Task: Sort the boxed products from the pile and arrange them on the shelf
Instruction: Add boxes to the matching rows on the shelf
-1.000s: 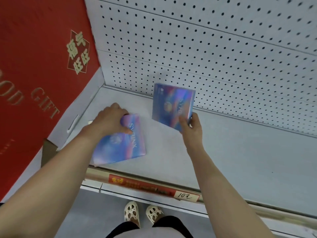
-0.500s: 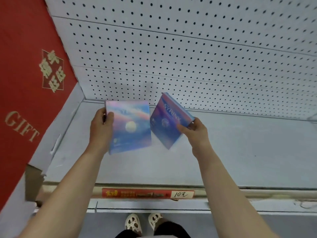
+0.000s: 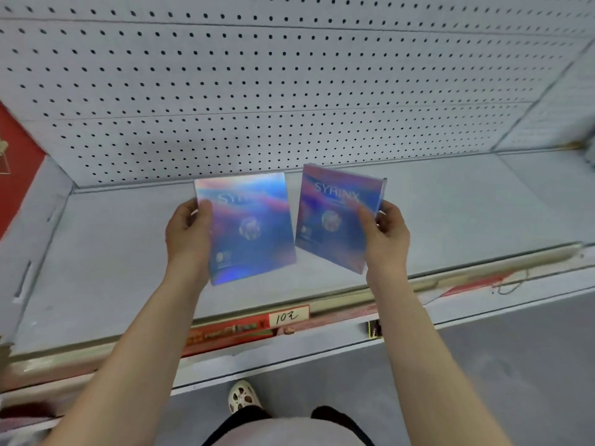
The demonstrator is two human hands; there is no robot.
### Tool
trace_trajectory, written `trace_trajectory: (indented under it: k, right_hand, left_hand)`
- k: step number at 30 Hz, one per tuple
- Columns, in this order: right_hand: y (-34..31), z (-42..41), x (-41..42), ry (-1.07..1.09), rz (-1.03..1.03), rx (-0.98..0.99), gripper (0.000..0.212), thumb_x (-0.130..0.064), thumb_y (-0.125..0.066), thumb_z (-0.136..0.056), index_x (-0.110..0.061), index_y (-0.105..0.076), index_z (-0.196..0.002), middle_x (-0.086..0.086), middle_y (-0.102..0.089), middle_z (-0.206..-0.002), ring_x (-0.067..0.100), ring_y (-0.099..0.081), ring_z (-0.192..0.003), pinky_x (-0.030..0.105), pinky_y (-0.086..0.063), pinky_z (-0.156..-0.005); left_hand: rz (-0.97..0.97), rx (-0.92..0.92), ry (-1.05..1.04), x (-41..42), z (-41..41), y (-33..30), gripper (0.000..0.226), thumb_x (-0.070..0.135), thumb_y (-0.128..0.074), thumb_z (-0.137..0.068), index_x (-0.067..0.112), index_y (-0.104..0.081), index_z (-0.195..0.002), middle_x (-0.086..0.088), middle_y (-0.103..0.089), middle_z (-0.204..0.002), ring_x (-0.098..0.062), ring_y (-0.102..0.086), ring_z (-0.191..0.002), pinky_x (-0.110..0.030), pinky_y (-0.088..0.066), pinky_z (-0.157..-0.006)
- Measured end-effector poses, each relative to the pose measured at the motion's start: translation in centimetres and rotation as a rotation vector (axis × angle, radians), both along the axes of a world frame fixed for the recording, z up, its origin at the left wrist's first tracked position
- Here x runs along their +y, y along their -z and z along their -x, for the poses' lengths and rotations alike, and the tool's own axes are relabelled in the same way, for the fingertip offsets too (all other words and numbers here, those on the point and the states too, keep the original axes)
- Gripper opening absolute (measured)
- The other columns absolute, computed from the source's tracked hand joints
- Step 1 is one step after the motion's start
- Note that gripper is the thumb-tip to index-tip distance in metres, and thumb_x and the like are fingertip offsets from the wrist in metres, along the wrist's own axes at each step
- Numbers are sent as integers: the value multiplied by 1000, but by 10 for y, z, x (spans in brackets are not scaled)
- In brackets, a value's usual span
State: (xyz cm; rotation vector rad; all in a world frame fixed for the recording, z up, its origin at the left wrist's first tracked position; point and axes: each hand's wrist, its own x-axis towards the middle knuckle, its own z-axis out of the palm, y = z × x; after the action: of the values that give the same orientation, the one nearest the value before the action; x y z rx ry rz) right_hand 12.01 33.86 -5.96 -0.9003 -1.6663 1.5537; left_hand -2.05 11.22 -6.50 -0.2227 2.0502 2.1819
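Two flat, shiny blue-and-pink boxes marked SYRINX are held up over the grey shelf (image 3: 450,217), faces toward me. My left hand (image 3: 186,233) grips the left box (image 3: 249,230) by its left edge, thumb on the front. My right hand (image 3: 388,236) grips the right box (image 3: 331,214) by its right edge; this box is tilted slightly, its lower corner pointing down. A narrow gap separates the two boxes, and neither clearly touches the shelf.
A white pegboard (image 3: 289,91) backs the shelf. A red panel (image 3: 16,169) stands at the far left. Along the front rail run a red price strip (image 3: 225,333) and a handwritten tag (image 3: 288,316). Grey floor and my shoe (image 3: 243,395) lie below.
The left box has been lifted off the shelf and turned upright, front toward me. The right box has straightened and shifted right. The view has swung right, so less red panel shows.
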Motion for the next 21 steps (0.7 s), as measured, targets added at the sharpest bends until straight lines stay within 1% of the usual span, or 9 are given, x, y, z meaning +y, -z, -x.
trace_trajectory:
  k: [4, 8, 9, 11, 13, 15, 18, 20, 21]
  right_hand:
    - [-4, -68, 39, 113, -23, 20, 11, -22, -65, -91, -25, -65, -101, -4, -59, -78, 14, -55, -71, 31, -46, -66]
    - [-5, -152, 83, 205, -13, 16, 10, -26, -66, -88, -29, -67, -97, 7, -61, -81, 17, -55, -73, 33, -45, -67]
    - [-5, -175, 95, 230, -14, 14, 8, -27, -66, -87, -27, -67, -96, 11, -59, -80, 17, -52, -72, 32, -42, -66]
    - [-2, -221, 121, 290, -51, -18, 9, -25, -66, -88, -18, -66, -93, 6, -53, -75, 14, -44, -67, 29, -37, -62]
    - [1, -264, 147, 359, -68, -54, 11, -23, -67, -89, -13, -64, -92, -6, -48, -69, 11, -39, -63, 27, -35, -60]
    - [4, -304, 170, 409, -41, -70, 12, -23, -67, -89, -12, -62, -92, -8, -44, -67, 11, -38, -62, 27, -35, -60]
    - [5, -355, 202, 465, -38, -87, 20, -29, -67, -86, -11, -61, -93, 0, -42, -72, 14, -39, -66, 32, -36, -62]
    - [6, -382, 224, 505, -40, -94, 18, -33, -67, -83, -18, -64, -94, 0, -46, -73, 15, -43, -67, 34, -40, -64]
    - [7, -393, 235, 529, -37, -90, 15, -33, -66, -82, -23, -65, -93, 0, -49, -74, 16, -45, -68, 34, -41, -64]
  left_hand:
    - [-46, 3, 117, 54, -48, -5, 15, 35, -60, -94, 21, -65, -97, 1, -68, -93, -17, -61, -79, -34, -52, -75]
    - [-46, 21, 230, 119, -109, -2, 13, 31, -60, -95, 19, -65, -96, 2, -65, -89, -16, -55, -81, -31, -47, -76]
    - [-41, 31, 262, 137, -125, 0, 15, 30, -59, -96, 17, -65, -100, 3, -64, -88, -15, -53, -80, -30, -45, -76]
    - [-22, 43, 328, 173, -157, 4, 20, 28, -58, -96, 12, -65, -105, 3, -65, -89, -13, -54, -80, -27, -46, -75]
    - [-16, 46, 385, 210, -190, 7, 21, 26, -57, -97, 10, -65, -108, 2, -66, -88, -8, -58, -74, -17, -48, -66]
    - [-18, 48, 426, 245, -221, 8, 21, 25, -56, -98, 9, -64, -109, 1, -65, -89, -3, -59, -67, -13, -47, -58]
    - [-17, 41, 483, 294, -261, 7, 20, 26, -57, -97, 12, -64, -110, 1, -65, -91, -10, -59, -77, -18, -49, -66]
    - [-18, 32, 528, 324, -283, 7, 18, 28, -58, -97, 15, -64, -107, 1, -66, -93, -15, -60, -81, -25, -52, -72]
    - [-17, 26, 550, 338, -293, 8, 18, 28, -57, -97, 15, -64, -108, 0, -67, -94, -14, -61, -80, -24, -53, -69]
